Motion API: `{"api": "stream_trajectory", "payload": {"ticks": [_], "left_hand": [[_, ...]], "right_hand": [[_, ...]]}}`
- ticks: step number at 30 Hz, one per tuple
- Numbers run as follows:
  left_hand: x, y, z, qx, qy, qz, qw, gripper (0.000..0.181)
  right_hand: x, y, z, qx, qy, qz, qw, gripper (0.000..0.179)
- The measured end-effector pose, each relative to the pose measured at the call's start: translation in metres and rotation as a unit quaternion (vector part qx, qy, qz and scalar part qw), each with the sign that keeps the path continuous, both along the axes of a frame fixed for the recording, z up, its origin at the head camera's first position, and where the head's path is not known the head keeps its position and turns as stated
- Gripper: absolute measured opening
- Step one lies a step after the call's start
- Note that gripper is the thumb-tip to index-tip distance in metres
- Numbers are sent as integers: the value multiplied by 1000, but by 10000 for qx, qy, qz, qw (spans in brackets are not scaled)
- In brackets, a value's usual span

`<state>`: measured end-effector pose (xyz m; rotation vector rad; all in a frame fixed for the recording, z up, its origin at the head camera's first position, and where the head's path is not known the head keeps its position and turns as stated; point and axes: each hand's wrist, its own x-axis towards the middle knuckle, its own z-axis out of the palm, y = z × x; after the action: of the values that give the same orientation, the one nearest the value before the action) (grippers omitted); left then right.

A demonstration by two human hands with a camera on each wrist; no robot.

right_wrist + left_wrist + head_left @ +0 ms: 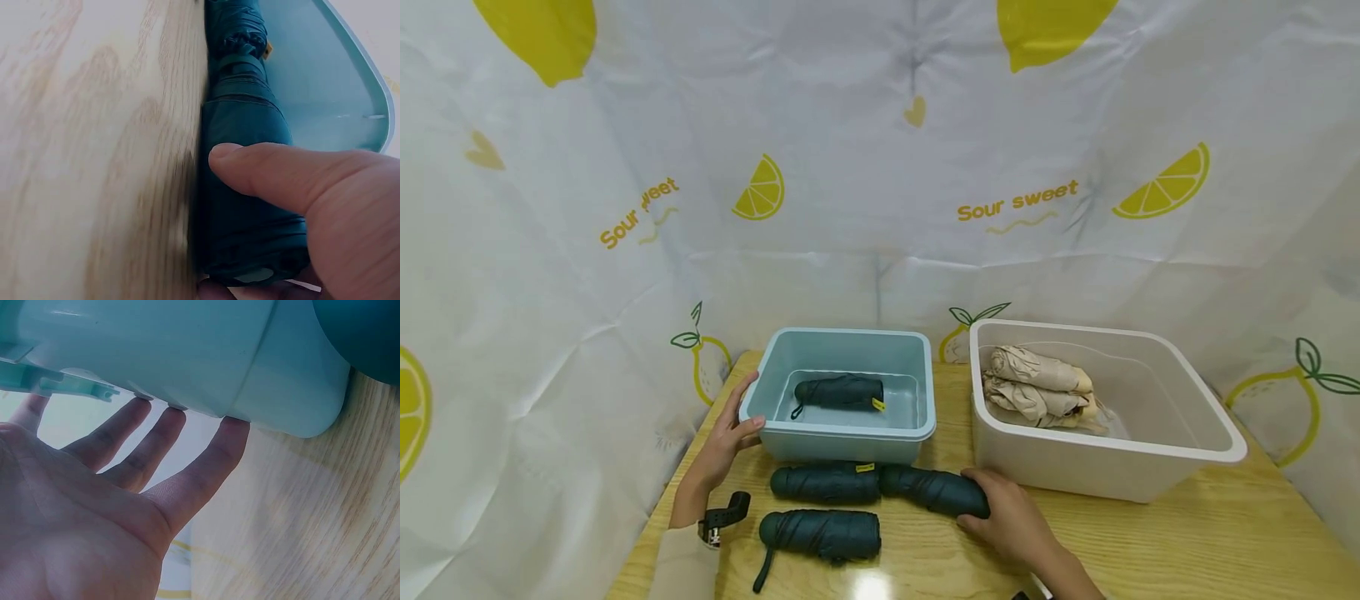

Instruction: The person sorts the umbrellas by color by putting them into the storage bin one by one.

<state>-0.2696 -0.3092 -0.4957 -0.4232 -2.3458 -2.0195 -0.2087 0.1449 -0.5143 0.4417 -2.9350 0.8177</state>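
Observation:
My left hand (725, 437) is at the front left corner of a light blue plastic bin (842, 434), the thumb at its rim. In the left wrist view, nearly straight fingers (203, 478) touch the bin's outer wall. My right hand (1011, 517) grips the right end of a dark green folded umbrella (936, 490) lying low over the table, thumb across its side. That umbrella's left end meets another dark folded umbrella (823, 484) in front of the bin. A third umbrella (820, 534), with a wrist strap, lies nearer. One more umbrella (838, 392) lies inside the bin.
A larger white bin (1075, 462) stands on the right, with beige rolled bundles (1037, 383) at its left inside. Both bins rest on a wooden table (1150, 542). A lemon-print curtain (865, 167) hangs behind and along both sides.

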Motion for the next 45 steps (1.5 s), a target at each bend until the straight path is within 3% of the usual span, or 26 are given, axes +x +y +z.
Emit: {"api": "stream_trajectory", "payload": {"ticks": [7,14,19,31,39,45], "left_hand": [[-1,-1,1,12,53,-53,10000,72],[-2,-1,0,5,27,-29,10000,73],[-1,-1,0,17,27,-27,10000,73],[-1,-1,0,26,37,-10,10000,73],[-1,-1,-1,52,29,-45,10000,73],[1,1,2,23,0,13,10000,73]], "right_hand": [[-2,2,-1,-279,-91,-136,9995,57],[-3,6,1,-594,-58,18,9982,54],[-3,6,3,-1004,-266,-57,9946,54],[-3,8,11,-2543,-1093,-599,9591,49],[1,8,20,-3036,-1206,-684,9427,47],[3,9,24,-3177,-1253,-654,9376,47]]}}
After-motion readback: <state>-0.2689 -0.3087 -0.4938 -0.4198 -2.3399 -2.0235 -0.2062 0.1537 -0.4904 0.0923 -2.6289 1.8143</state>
